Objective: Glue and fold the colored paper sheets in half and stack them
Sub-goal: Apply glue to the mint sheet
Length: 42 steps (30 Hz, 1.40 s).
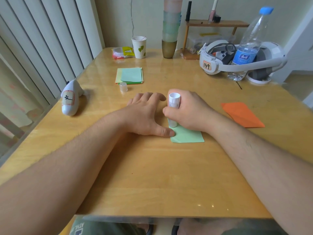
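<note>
A glossy honey-coloured wooden table [152, 175] carries the work. At its far right corner sit a white headset with an orange "149" label [237, 63] and a clear plastic water bottle with a blue cap [249, 44]. Toward the right edge lies a folded orange paper sheet [242, 114], well apart from the hands. A white plush toy [71, 99] lies near the left edge, and a white paper cup with a green leaf print [139, 47] stands at the far edge.

Near the table's middle, a light green paper sheet [188, 135] lies flat, partly hidden under both hands. The left hand [145, 114] rests palm down with fingers spread and straight, its thumb tip touching the sheet's left edge. The right hand [188, 109] is curled tightly round a white glue stick [173, 106], held upright, its lower end seemingly touching the green sheet.

Beyond the hands, a stack of green and yellow folded paper sheets [129, 75] lies toward the far edge, with a small translucent glue cap [123, 87] just beside its near edge.
</note>
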Available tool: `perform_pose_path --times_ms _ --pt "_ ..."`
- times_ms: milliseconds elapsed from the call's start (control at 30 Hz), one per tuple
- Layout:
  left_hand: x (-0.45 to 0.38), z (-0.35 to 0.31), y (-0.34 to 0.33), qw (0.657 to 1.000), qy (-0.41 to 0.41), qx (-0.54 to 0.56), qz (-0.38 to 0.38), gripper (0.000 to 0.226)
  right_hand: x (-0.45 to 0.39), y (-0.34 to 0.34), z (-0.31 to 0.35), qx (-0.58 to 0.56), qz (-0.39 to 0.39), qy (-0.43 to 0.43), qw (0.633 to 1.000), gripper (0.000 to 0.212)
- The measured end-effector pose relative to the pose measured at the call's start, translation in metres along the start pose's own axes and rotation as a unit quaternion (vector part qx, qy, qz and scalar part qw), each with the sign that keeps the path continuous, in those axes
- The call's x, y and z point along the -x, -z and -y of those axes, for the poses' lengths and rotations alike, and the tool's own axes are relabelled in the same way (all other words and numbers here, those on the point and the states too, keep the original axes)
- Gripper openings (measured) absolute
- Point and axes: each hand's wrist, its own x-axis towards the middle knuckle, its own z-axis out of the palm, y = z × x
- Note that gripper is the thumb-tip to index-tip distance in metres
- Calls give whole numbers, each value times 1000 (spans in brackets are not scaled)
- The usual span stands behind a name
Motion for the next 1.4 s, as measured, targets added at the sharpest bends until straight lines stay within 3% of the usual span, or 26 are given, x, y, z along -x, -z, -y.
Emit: perform_pose_path --times_ms 833,1100,1400 --pt "2 0 2 1000 -12 21 -7 112 -16 -2 -7 41 -58 -24 997 30" --pt "2 0 2 1000 -8 12 0 116 -15 -1 -13 14 -139 -14 990 40" --pt "2 5 5 999 -13 40 2 101 -12 -3 -10 14 -76 -10 997 37"
